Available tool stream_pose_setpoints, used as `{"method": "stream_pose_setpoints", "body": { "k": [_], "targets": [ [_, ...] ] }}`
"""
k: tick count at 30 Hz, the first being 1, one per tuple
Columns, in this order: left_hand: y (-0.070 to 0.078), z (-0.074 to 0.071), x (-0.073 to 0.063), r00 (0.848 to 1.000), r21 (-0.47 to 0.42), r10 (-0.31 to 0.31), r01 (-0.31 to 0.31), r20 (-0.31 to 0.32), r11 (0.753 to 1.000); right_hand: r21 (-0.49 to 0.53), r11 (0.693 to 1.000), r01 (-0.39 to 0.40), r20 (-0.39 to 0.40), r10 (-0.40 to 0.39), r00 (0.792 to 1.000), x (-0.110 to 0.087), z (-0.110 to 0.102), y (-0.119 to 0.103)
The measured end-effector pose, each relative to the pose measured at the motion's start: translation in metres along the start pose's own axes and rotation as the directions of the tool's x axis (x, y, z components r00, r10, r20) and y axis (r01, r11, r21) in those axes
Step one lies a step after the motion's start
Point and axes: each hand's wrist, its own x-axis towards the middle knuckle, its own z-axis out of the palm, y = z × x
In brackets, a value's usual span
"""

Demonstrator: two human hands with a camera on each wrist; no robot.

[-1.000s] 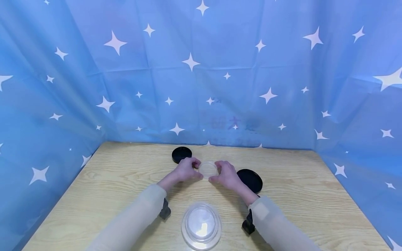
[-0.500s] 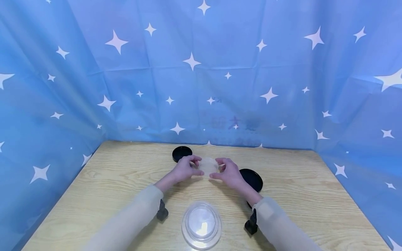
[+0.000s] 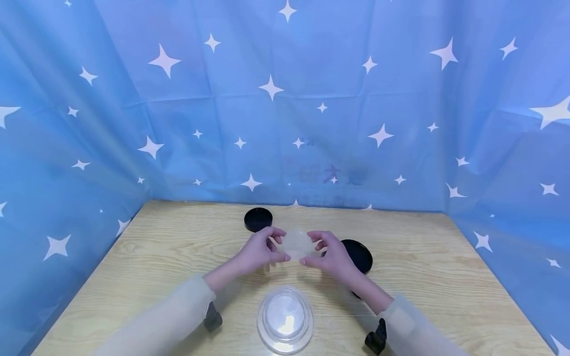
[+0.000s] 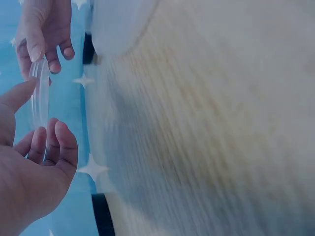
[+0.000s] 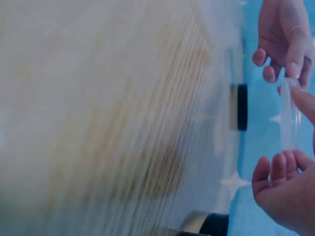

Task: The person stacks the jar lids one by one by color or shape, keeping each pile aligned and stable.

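Both hands hold a round, translucent plastic lid (image 3: 297, 245) by opposite edges, raised over the wooden table. My left hand (image 3: 261, 248) grips its left edge between thumb and fingers. On the opposite edge, my right hand (image 3: 335, 257) pinches in the same way. Seen from the left wrist, the lid (image 4: 41, 98) stands edge-on with thin ridges round its rim. The right wrist view shows the lid (image 5: 288, 115) edge-on too, between the two sets of fingertips. Nearer the body, a larger clear round plastic piece (image 3: 285, 320) with stepped rings lies on the table.
A small black round lid-like dish (image 3: 258, 219) lies behind my left hand. A larger black disc (image 3: 358, 256) lies just right of my right hand, with another dark edge showing beneath that forearm. A blue star-patterned curtain (image 3: 271, 118) surrounds the wooden table (image 3: 147, 247).
The translucent lid has risen away from the table and come slightly nearer the body, held by both hands throughout. Both forearms have spread outward. The other pieces have stayed put.
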Motion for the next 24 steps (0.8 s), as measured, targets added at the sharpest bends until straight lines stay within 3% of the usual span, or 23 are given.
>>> {"method": "stream_pose_setpoints", "body": {
  "k": [6,14,24],
  "targets": [
    [0.01,-0.002,-0.026,1.0,-0.019,0.013,-0.013,0.018,1.0,0.057,0.994,0.089,0.026,-0.091,0.996,-0.021,0.0,-0.011],
    [0.021,-0.005,-0.058,0.999,-0.017,0.038,-0.038,0.036,0.999,0.106,0.984,0.141,0.052,-0.147,0.988,-0.047,0.003,-0.024],
    [0.023,-0.005,-0.094,0.997,0.096,0.051,-0.057,0.066,0.994,0.088,0.978,0.19,0.132,-0.201,0.971,-0.07,0.017,-0.025]
  ]
}}
